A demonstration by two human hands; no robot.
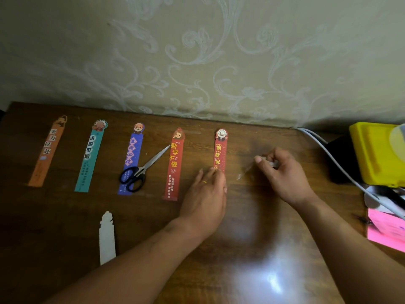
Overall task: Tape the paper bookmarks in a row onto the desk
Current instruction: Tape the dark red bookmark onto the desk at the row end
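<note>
Several paper bookmarks lie in a row on the brown desk [241, 249]: orange [47, 153], teal [89, 159], purple [131, 156], red [174, 165] and a second red one [220, 151] at the right end. My left hand [206, 198] lies flat over the lower part of that right red bookmark, fingers straight. My right hand [282, 172] grips a roll of clear tape [272, 164], and a clear strip [245, 172] runs from it down toward the left. A white bookmark [107, 238] lies face down near the front left.
Black-handled scissors [140, 171] lie across the purple bookmark, blades pointing toward the red one. At the right stand a yellow box [377, 152], a white cable [337, 165], a black object and pink paper [385, 233]. A patterned wall runs behind the desk.
</note>
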